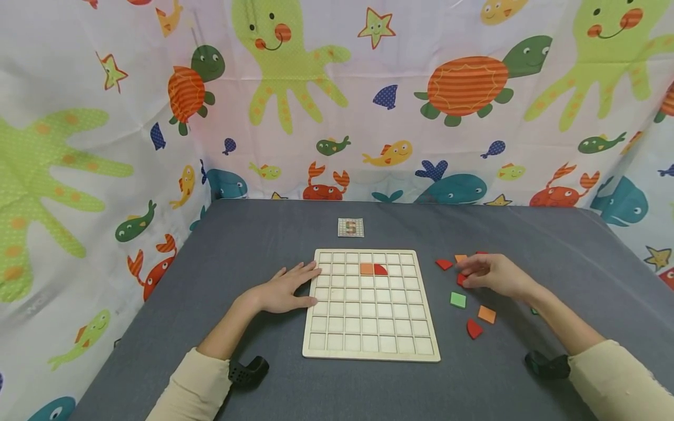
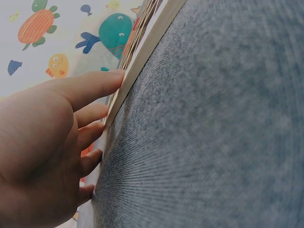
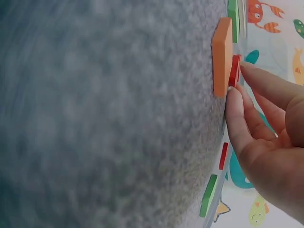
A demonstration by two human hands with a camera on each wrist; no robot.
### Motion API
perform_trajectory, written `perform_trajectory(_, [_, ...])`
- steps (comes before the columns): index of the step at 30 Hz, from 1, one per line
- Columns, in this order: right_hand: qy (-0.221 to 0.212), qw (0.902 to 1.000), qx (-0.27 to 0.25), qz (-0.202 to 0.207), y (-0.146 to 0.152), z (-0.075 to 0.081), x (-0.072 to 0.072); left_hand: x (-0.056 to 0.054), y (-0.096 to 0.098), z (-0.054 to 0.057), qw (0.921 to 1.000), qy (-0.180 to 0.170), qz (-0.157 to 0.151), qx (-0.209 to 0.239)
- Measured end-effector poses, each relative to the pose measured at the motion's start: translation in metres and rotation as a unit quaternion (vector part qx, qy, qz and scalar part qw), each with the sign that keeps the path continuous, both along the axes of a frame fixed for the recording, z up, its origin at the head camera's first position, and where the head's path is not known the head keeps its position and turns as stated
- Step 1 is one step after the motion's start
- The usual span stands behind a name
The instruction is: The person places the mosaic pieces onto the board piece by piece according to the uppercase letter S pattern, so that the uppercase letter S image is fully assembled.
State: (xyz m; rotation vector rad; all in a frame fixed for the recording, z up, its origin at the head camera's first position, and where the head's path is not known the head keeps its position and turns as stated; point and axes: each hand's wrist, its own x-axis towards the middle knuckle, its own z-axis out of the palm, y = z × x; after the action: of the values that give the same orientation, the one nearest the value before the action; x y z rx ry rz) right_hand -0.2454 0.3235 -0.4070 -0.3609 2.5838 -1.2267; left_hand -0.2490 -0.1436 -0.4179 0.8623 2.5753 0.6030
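A pale wooden grid board (image 1: 371, 355) lies on the dark cloth, with an orange square tile (image 1: 367, 269) and a red quarter-round tile (image 1: 380, 269) side by side in its second row. My left hand (image 1: 286, 290) rests at the board's left edge, fingers spread, fingertips and thumb touching the rim. To the right of the board, my right hand (image 1: 492, 275) pinches a red tile (image 3: 234, 71) between thumb and fingers, low over the cloth. Around that hand lie a green tile (image 1: 458, 300), an orange tile (image 1: 487, 314) and red tiles (image 1: 474, 328).
A small card (image 1: 350, 227) with a grid figure lies behind the board. More tiles are partly hidden behind the right hand and forearm, including an orange tile (image 1: 460, 258). A printed sea-animal curtain (image 1: 358, 117) stands at the back and sides of the table.
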Motion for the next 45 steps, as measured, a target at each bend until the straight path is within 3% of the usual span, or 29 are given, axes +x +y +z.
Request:
perform_trajectory(9, [0.051,0.9983,0.022,0.019,-0.0045,-0.0026,-0.0011,0.0009,0.0001,0.0002,1.0,0.001,0.002,0.002])
perform_trajectory(24, [0.065,0.9968,0.035,0.033,-0.01,-0.0021,-0.0021,0.0004,0.0011,0.0004,1.0,0.0,0.004,-0.005])
perform_trajectory(34, [0.043,0.998,0.035,0.03,-0.0102,-0.0005,-0.0026,0.0,0.0004,-0.0018,1.0,0.002,0.004,-0.003])
perform_trajectory(41, [0.009,0.9996,0.025,-0.008,-0.0094,-0.0001,-0.0028,-0.0005,-0.0002,-0.0024,1.0,0.004,0.003,-0.001])
perform_trajectory(45, [-0.009,0.9997,-0.011,-0.021,-0.0093,0.0022,-0.0032,0.0003,-0.0005,-0.0014,1.0,0.001,0.003,0.0])
